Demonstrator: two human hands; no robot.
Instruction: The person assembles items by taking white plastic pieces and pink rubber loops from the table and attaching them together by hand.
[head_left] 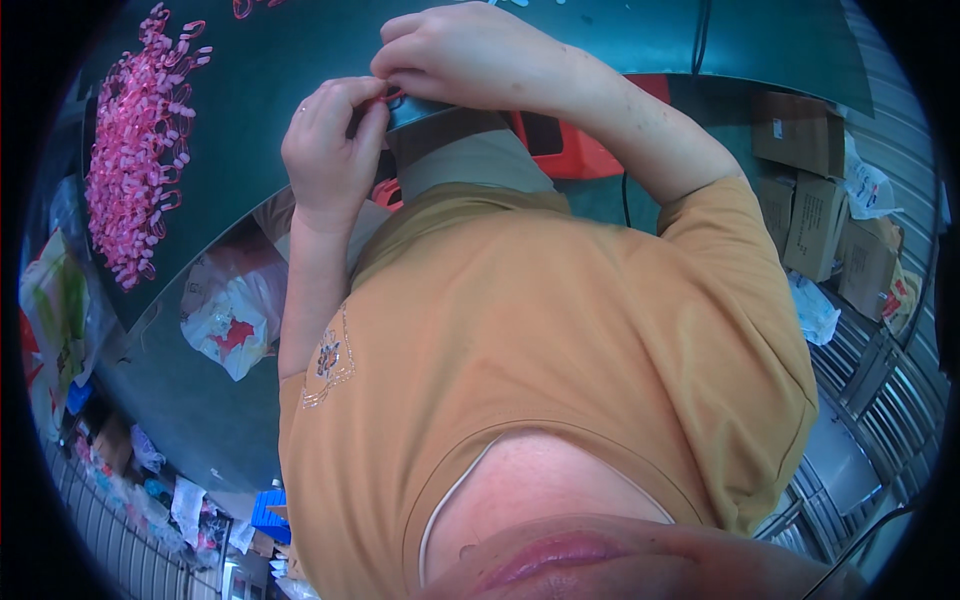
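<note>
Near the table's front edge, my two hands meet at the fingertips. A small red cord loop (pixel 395 97) shows between them, partly hidden by the fingers. Thumb and forefinger of my left hand (pixel 332 150) pinch it from the left. The fingers of my right hand (pixel 455 55) are curled closed at its other end; their tips are mostly hidden. To the left on the dark green table (pixel 270 70) lies a long heap of pink and red cord loops (pixel 140 160) with small pale pink pieces on them.
A few more red loops (pixel 250 6) lie at the table's far edge. A black cable (pixel 702 35) crosses the table at right. Cardboard boxes (pixel 815 225) are stacked on the right, a white plastic bag (pixel 235 310) sits at lower left, and something red (pixel 580 150) stands below the table edge.
</note>
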